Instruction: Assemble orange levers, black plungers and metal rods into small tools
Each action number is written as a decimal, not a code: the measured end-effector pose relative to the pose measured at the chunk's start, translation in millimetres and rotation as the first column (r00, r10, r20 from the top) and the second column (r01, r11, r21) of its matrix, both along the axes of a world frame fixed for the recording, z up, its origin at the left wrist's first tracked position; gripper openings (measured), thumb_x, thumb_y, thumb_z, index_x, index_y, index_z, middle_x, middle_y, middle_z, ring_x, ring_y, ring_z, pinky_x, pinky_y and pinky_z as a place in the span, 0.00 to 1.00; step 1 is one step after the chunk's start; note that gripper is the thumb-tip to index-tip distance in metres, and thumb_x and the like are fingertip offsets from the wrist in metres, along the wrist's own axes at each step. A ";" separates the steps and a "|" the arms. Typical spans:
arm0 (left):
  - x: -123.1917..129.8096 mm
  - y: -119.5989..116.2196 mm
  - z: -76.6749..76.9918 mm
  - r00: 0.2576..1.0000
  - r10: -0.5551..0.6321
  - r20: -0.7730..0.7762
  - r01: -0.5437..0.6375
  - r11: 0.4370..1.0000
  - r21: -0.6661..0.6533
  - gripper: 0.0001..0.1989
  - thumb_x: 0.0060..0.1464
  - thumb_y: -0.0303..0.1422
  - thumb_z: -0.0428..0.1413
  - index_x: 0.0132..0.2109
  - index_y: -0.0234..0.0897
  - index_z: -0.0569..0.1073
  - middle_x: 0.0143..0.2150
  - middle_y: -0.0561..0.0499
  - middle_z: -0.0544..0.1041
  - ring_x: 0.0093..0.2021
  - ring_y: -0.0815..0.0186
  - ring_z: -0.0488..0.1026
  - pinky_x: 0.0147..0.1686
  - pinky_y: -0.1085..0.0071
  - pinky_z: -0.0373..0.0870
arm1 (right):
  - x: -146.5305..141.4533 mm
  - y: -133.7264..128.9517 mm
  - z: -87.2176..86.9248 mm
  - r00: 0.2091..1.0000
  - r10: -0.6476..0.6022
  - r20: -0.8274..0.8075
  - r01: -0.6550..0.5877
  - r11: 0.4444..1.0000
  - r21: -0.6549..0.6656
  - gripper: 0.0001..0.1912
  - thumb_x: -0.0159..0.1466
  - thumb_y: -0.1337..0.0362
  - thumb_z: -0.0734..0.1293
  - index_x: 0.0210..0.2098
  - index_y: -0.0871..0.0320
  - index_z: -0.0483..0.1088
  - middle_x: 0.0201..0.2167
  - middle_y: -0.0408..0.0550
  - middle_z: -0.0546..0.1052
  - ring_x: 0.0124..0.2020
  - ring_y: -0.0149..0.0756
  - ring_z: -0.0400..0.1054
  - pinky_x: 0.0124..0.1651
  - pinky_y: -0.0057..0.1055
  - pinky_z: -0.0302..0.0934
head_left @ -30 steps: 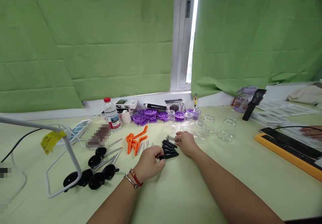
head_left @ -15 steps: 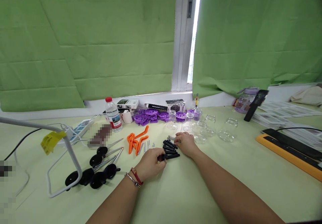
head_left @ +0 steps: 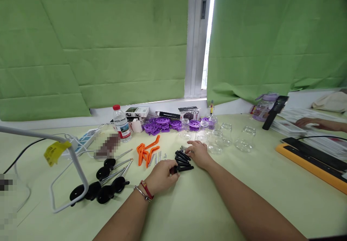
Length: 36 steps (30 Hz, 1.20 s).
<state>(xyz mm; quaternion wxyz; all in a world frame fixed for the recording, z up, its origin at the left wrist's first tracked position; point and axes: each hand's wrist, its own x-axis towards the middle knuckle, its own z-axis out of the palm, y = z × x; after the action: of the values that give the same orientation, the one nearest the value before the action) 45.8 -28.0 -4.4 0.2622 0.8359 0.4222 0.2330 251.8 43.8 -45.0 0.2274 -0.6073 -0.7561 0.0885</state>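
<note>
Low over the table, my left hand (head_left: 164, 172) is closed on a slim black plastic tube (head_left: 186, 168). The tube points right, and its near end is hidden in my fingers. Several similar black tubes (head_left: 182, 156) lie bunched just beyond it. At the far right side of this bunch, my right hand (head_left: 200, 155) rests with its fingers bent and drawn together. Metal springs (head_left: 183, 148) show beside its fingertips; what the fingers pinch, if anything, is hidden. Left of the tubes lie thin metal rods (head_left: 156, 158) and orange plastic handles (head_left: 148, 150).
Clear glass jars (head_left: 245, 140) stand beyond my right hand, with purple plastic parts (head_left: 162, 124) behind. A water bottle (head_left: 121, 123), black round-headed metal rods (head_left: 105, 194) and a white stand (head_left: 78, 165) are left. Another person's hand (head_left: 307, 121) touches papers at right, past an orange-black device (head_left: 311, 165).
Another person's hand has come in over the papers at the right. My right hand has shifted very slightly; my left hand keeps its hold on the black tube.
</note>
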 end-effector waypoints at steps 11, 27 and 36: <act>-0.7 1.1 -0.4 1.000 -0.005 -0.015 0.005 1.000 0.006 0.04 0.48 0.30 0.51 0.30 0.36 0.70 0.25 0.54 0.69 0.25 0.70 0.63 0.25 0.74 0.55 | -1.5 -2.5 3.4 1.000 0.017 0.014 -0.017 1.000 -0.019 0.08 0.57 0.67 0.67 0.32 0.48 0.78 0.55 0.42 0.69 0.58 0.43 0.53 0.55 0.42 0.40; -1.3 1.2 -0.6 1.000 -0.006 -0.017 0.006 1.000 0.013 0.03 0.48 0.30 0.51 0.30 0.37 0.70 0.25 0.55 0.69 0.25 0.70 0.63 0.25 0.74 0.55 | -3.6 -4.3 4.5 0.996 0.061 0.068 -0.061 0.998 0.005 0.10 0.57 0.68 0.65 0.33 0.48 0.77 0.55 0.43 0.69 0.57 0.42 0.55 0.55 0.43 0.39; -3.1 3.4 -4.2 1.000 -0.020 -0.018 0.020 1.000 -0.014 0.05 0.49 0.30 0.51 0.29 0.36 0.70 0.24 0.55 0.68 0.24 0.71 0.62 0.24 0.75 0.54 | -5.4 -4.4 2.6 0.994 0.086 0.062 -0.088 0.996 0.032 0.11 0.57 0.70 0.63 0.32 0.51 0.76 0.54 0.44 0.70 0.56 0.42 0.57 0.56 0.44 0.41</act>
<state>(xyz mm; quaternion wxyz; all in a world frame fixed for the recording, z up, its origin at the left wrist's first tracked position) 42.7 -24.7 -8.6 0.2667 0.8402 0.4179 0.2200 246.4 39.4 -42.3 0.2108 -0.5720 -0.7899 0.0666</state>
